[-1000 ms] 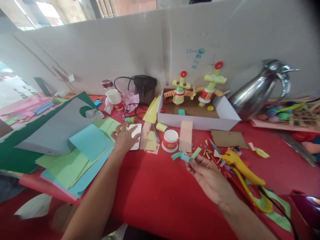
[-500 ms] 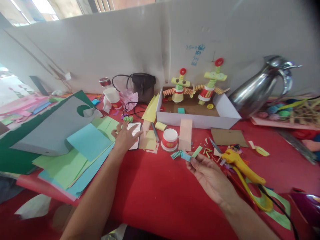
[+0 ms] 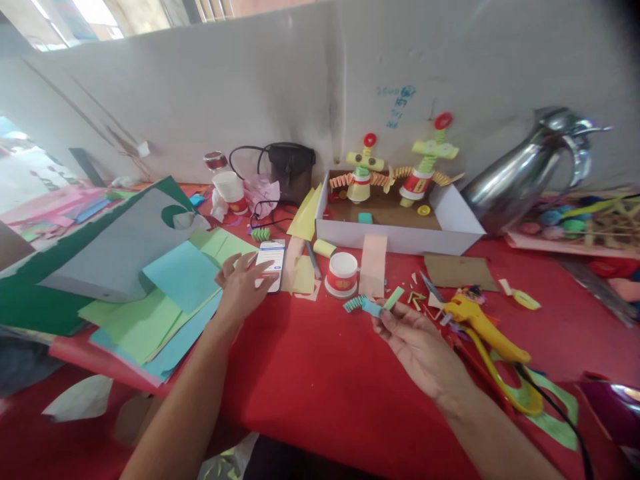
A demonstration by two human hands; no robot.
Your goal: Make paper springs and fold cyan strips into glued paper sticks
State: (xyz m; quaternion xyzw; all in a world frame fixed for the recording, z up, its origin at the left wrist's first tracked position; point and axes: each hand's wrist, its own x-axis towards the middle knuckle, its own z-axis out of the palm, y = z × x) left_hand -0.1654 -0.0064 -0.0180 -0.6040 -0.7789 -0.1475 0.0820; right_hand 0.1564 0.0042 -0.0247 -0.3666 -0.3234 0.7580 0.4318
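Observation:
My left hand (image 3: 243, 283) hovers with fingers spread over a phone (image 3: 272, 257), whose screen is lit; I cannot tell whether a fingertip touches it. Between the thumb and fingers of my right hand (image 3: 413, 337) is a folded paper strip (image 3: 373, 307), blue and green, with one end pleated into a spring and loose ends sticking out. Just behind that hand stands a red and white paper cup (image 3: 343, 273) on a white round base. A pink paper strip (image 3: 373, 263) lies beside the cup. Left of it is a small yellow paper roll (image 3: 325, 249).
A white box (image 3: 400, 239) holds two paper-cup figures (image 3: 361, 183). To the right lie scissors (image 3: 431, 288), a yellow glue gun (image 3: 485, 327) with a cord, and a metal jug (image 3: 525, 167). Coloured paper sheets (image 3: 183, 273) cover the left side. A dark bag (image 3: 291, 170) stands behind.
My left hand has drawn back slightly toward me and left, uncovering more of the phone, whose screen content differs. My right hand keeps its pinch on the paper strip. The view has shifted slightly.

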